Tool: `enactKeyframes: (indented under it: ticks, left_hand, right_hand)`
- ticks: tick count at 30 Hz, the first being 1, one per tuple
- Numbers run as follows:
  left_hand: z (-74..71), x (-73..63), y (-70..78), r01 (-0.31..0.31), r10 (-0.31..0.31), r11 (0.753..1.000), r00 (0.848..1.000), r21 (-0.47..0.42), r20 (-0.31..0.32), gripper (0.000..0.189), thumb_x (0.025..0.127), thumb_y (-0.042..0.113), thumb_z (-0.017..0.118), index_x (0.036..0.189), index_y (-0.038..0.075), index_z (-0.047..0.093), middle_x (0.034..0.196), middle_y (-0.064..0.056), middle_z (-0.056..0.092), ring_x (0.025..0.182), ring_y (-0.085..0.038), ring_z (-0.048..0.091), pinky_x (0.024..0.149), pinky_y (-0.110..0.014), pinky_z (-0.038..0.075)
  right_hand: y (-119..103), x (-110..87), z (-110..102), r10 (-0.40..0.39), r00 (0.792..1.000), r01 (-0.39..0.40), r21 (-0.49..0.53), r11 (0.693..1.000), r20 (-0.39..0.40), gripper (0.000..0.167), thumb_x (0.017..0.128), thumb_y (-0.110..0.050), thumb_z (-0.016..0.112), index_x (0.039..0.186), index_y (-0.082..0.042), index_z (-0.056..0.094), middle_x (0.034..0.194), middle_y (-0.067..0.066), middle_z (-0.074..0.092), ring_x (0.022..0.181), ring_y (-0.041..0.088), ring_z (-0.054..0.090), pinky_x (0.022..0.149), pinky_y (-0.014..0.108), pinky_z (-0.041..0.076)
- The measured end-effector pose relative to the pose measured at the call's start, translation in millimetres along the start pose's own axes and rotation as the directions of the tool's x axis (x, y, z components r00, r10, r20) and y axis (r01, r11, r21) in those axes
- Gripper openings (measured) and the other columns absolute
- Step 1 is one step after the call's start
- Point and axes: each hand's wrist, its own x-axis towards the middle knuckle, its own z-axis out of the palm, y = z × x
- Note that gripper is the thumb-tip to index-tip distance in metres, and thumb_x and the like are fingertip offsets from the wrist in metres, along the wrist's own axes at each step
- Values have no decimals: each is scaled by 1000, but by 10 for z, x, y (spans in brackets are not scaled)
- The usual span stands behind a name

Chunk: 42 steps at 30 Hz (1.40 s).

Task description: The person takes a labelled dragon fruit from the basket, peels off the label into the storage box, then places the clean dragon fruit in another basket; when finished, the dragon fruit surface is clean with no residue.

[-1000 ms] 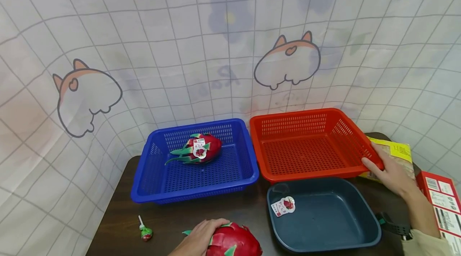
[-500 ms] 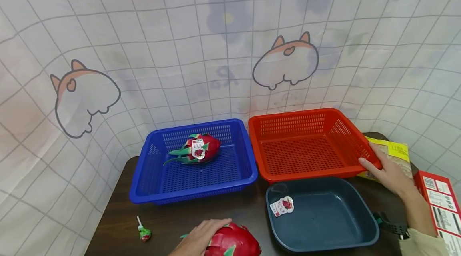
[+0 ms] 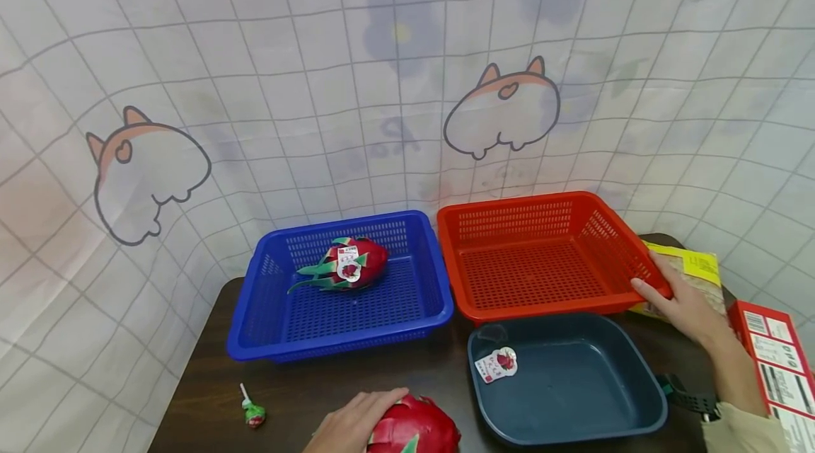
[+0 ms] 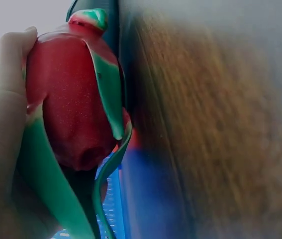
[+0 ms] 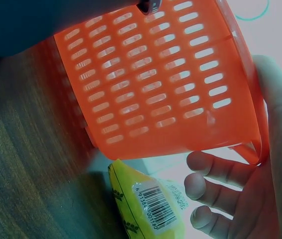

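Note:
My left hand (image 3: 356, 422) holds a red dragon fruit (image 3: 417, 428) low in the head view, at its bottom edge. The left wrist view shows my thumb along one side of that dragon fruit (image 4: 71, 94) and its green scales hanging free. At the right, my right hand (image 3: 690, 304) grips the near right corner of a red plastic basket (image 3: 560, 308). In the right wrist view my thumb lies over the basket's rim, with the other fingers bent on its outer side. A second dragon fruit (image 3: 363, 265), with a label, lies in the blue basket (image 3: 344, 336).
A dark blue-grey tub (image 3: 573, 389) with a fruit sticker (image 3: 496, 364) stands in front of the red basket. A yellow packet (image 3: 700, 269) and a red and white box (image 3: 773, 347) are at the right. A lollipop (image 3: 252, 410) lies on the dark wooden table (image 3: 210, 368); a checked cloth (image 3: 286, 85) hangs behind.

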Motion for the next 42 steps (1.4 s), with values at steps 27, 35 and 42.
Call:
enactKeyframes:
  ticks: [27, 35, 42]
  left_hand:
    - [-296, -186, 231, -29, -2, 997, 923, -73, -386, 89, 64, 62, 80, 139, 26, 47, 116, 11, 59, 99, -11, 58, 68, -21, 56]
    - [-312, -104, 401, 0, -34, 997, 906, -79, -422, 89, 62, 68, 78, 136, 28, 47, 120, 13, 58, 104, -9, 57, 68, -17, 54]
    - [-380, -41, 528, -35, 12, 998, 909, -49, -417, 91, 63, 70, 76, 139, 36, 41, 127, 14, 56, 110, -9, 56, 71, -23, 58]
  right_hand:
    - [41, 22, -2, 7, 1000, -7, 1, 1000, 2, 83, 97, -48, 46, 157, -14, -1, 137, 37, 35, 105, 47, 43, 75, 53, 47]
    - [26, 15, 5, 6, 1000, -6, 12, 1000, 8, 83, 97, -48, 46, 157, -13, -1, 138, 38, 33, 105, 48, 42, 77, 56, 46]
    - [28, 18, -6, 16, 1000, -16, 12, 1000, 14, 84, 97, -49, 46, 157, -14, -2, 138, 38, 34, 104, 47, 43, 74, 48, 49]
